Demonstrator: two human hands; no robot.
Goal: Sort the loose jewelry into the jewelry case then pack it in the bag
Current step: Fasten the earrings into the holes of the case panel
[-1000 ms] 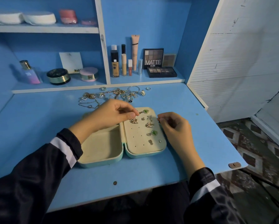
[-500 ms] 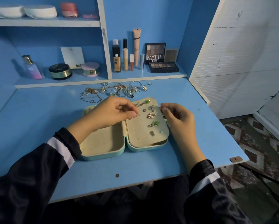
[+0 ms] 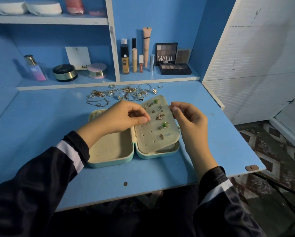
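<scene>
The mint jewelry case [image 3: 109, 162] lies open on the blue desk [image 3: 40, 120]. Its left half is a bare cream tray. Over the right half, the cream earring panel [image 3: 152, 139] sits tilted and raised off the base, with several earrings pinned in it, two of them green. My left hand [image 3: 119, 117] reaches over the hinge and pinches the panel's left edge. My right hand [image 3: 187, 117] pinches its upper right edge. A pile of loose jewelry [image 3: 124, 94], chains, rings and a bangle, lies behind the case. No bag is in view.
Low shelves at the back hold cosmetics: a perfume bottle [image 3: 34, 68], round jars [image 3: 64, 72], foundation tubes [image 3: 134, 55] and eyeshadow palettes [image 3: 175, 68]. A white wall panel [image 3: 254, 57] bounds the desk's right side, and the patterned floor [image 3: 271, 168] lies beyond the desk's right edge.
The earring panel has lifted off the case's right half and turned slightly. Both hands rose with it. The view has shifted downward a little.
</scene>
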